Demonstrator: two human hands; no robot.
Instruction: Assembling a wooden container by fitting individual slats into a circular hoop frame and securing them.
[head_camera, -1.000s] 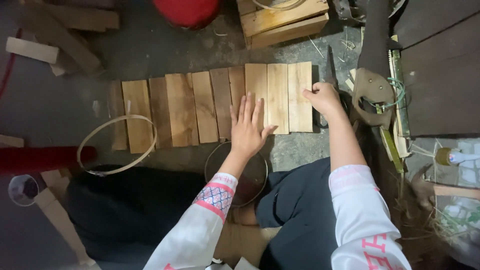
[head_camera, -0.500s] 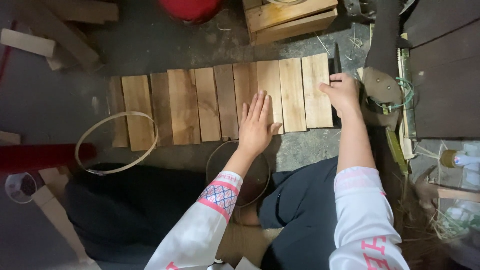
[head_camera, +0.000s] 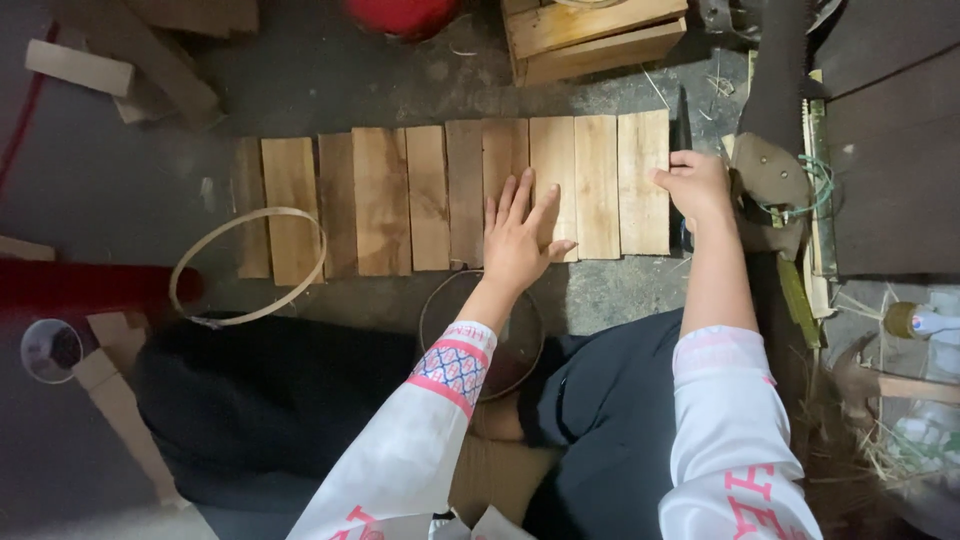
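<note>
Ten wooden slats (head_camera: 380, 200) lie side by side on the floor.
Left hand (head_camera: 520, 235) presses flat, fingers spread, on the middle slats; right hand (head_camera: 695, 185) grips the rightmost slat's (head_camera: 643, 180) edge.

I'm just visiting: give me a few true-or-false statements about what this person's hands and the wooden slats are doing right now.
1. The left hand lies flat on the row of wooden slats. True.
2. The right hand rests at the row's left end. False: it is at the right end slat.
3. The pale wooden hoop overlaps the left slats. True.
4. The slats are stacked in a pile. False: they lie side by side on the floor.
</note>
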